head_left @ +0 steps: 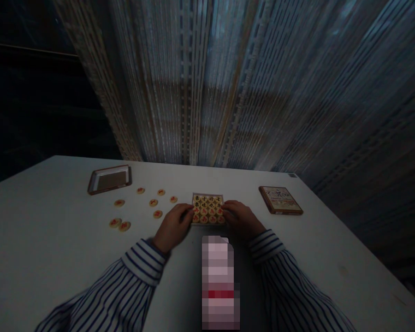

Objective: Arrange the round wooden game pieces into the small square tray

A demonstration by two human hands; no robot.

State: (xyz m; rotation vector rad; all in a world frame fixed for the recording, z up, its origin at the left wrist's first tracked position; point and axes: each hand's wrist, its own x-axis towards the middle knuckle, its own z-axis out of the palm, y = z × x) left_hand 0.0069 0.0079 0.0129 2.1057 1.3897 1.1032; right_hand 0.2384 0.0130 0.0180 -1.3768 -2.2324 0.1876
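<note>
A small shallow box [208, 224] sits on the table in front of me, with Chinese chess pieces [204, 205] in tidy rows inside. Dark characters mark the far rows and red ones the near rows. My left hand [174, 226] is closed at the box's left side, fingertips on its edge. On the opposite side, my right hand [244, 219] grips the right edge, its fingers bent and partly over the pieces there. Left of my left hand lie several loose red-marked chess pieces [153, 203], two of them touching [124, 226].
An open brown-rimmed tray [130, 176] rests at the far left of the white table [207, 177]. To the right is a flat box with a printed lid [281, 200]. String curtains [200, 92] hang behind the table's far edge. A pixelated patch covers the near middle.
</note>
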